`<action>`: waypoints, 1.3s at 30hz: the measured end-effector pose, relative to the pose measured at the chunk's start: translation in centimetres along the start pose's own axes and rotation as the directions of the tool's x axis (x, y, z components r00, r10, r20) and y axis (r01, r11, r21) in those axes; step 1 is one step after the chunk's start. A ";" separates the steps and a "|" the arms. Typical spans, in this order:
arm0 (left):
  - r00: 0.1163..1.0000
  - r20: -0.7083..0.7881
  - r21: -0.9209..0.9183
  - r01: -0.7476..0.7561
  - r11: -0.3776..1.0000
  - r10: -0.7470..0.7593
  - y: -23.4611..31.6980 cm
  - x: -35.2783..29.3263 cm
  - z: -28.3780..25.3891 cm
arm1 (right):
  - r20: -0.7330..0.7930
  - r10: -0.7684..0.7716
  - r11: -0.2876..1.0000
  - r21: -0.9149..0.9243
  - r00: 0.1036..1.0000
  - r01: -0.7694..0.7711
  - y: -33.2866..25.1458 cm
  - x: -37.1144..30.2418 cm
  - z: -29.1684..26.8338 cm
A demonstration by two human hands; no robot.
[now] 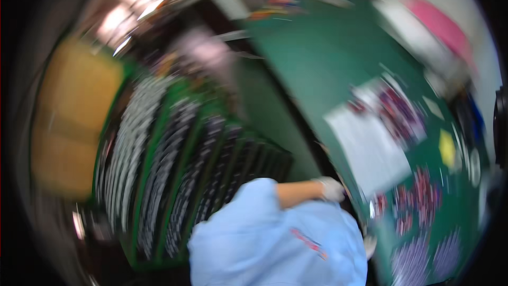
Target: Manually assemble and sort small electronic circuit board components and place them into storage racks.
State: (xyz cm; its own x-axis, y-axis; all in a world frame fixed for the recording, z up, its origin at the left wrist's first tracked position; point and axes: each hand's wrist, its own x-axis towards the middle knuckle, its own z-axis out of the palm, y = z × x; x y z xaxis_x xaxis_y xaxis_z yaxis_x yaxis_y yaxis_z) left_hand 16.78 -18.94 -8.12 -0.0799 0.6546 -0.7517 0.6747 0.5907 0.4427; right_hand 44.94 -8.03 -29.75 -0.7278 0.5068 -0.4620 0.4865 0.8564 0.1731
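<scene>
Motion blur smears the whole head view. My left hand (332,189), in a white glove, reaches across the front of my light blue shirt to the edge of the green-topped table (301,58). Its fingers are too blurred to read, and I see nothing plain in it. Lower down, my right hand (370,246), also in a pale glove, shows only in part past the shirt at the same table edge. Its fingers are not distinct. Nearest on the table are a white sheet (368,151) and groups of small dark red-and-white pieces (418,201).
Green racks (182,175) filled with rows of grey and dark parts stand to the left, beside a tan panel (76,122). Purple pieces (411,262) lie at the table's near right. A yellow note (447,148) and a pink-topped white object (439,24) are along the right side.
</scene>
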 end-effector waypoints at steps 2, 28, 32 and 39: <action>0.966 -0.180 0.057 -0.177 0.983 0.185 -2.5 1.2 1.3 | -0.237 -0.176 0.980 0.045 0.956 0.192 -5.0 11.3 -5.4; 0.887 -0.461 -0.517 -0.234 0.823 -0.038 -5.1 -4.4 4.1 | -0.458 0.350 0.374 0.868 0.817 0.326 -4.6 -5.0 -22.0; 0.920 -0.329 -0.637 -0.381 0.670 0.211 8.3 -0.3 5.9 | -0.366 0.664 0.347 0.923 0.652 0.165 4.4 -13.0 -17.6; 0.969 -0.052 -0.682 -0.212 0.700 0.242 29.2 8.1 13.1 | 0.095 0.962 -0.023 0.962 0.254 -0.273 18.5 -23.7 -4.0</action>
State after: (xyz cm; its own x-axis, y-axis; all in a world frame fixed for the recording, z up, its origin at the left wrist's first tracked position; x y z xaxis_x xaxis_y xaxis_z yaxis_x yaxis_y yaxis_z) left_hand 45.40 -2.55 -7.72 0.0479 0.8019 -0.5956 -0.0109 0.5967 0.8024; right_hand 69.31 -3.79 -12.12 0.3292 0.9437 -0.0337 0.6522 -0.2530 -0.7146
